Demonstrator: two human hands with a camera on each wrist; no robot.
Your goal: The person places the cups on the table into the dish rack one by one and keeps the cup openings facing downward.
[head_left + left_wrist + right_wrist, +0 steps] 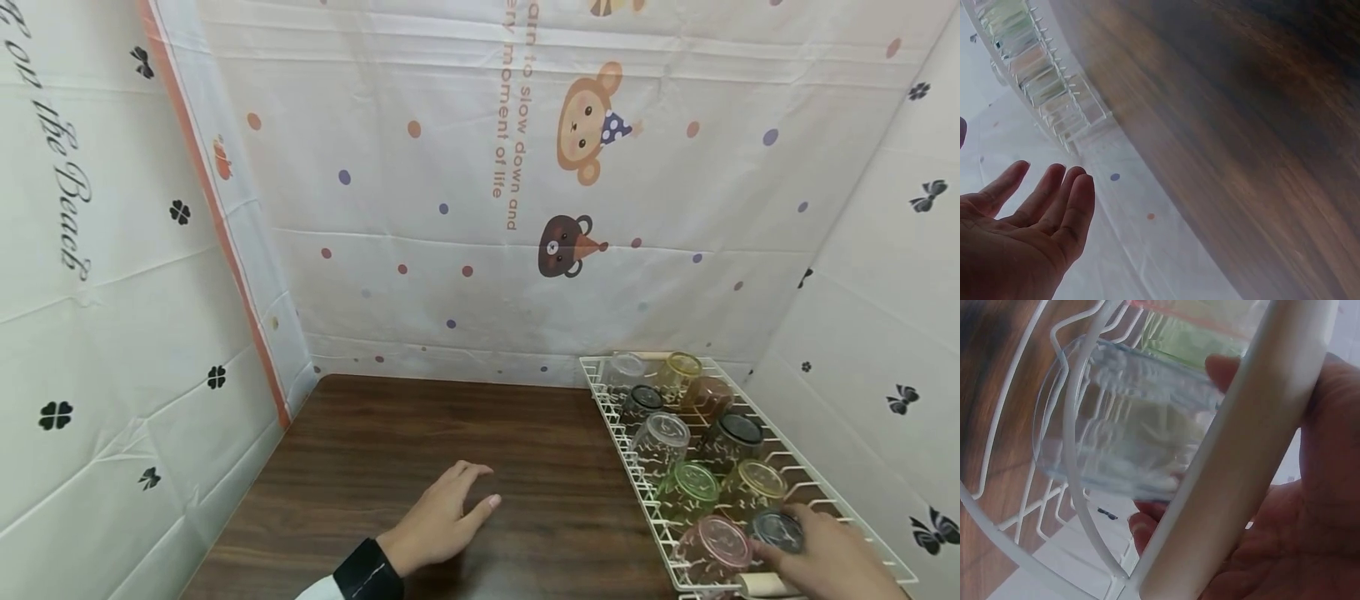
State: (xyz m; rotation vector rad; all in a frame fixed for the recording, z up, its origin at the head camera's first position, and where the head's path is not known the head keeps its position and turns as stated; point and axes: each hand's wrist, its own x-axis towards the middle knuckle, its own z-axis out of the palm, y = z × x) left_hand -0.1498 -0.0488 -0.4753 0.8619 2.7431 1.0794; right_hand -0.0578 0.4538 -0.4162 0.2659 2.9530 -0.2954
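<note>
A white wire rack (855,518) at the table's right holds several upturned coloured glasses. My right hand (828,554) reaches into its near end and curls its fingers round a grey glass (776,530), beside a pink glass (712,550). In the right wrist view that grey glass (1125,434) shows clear and bluish behind the rack wire (1079,456), with my fingertips (1225,365) on it. My left hand (442,521) rests flat and relaxed on the brown wooden table (390,467), holding nothing. The left wrist view shows its straight fingers (1054,200) and the rack (1035,75) far off.
Printed white cloth walls (525,208) close in the table on the left, back and right. Green (690,487), yellow (757,483) and clear (660,437) glasses stand further up the rack. A white handle bar (1241,462) crosses the right wrist view.
</note>
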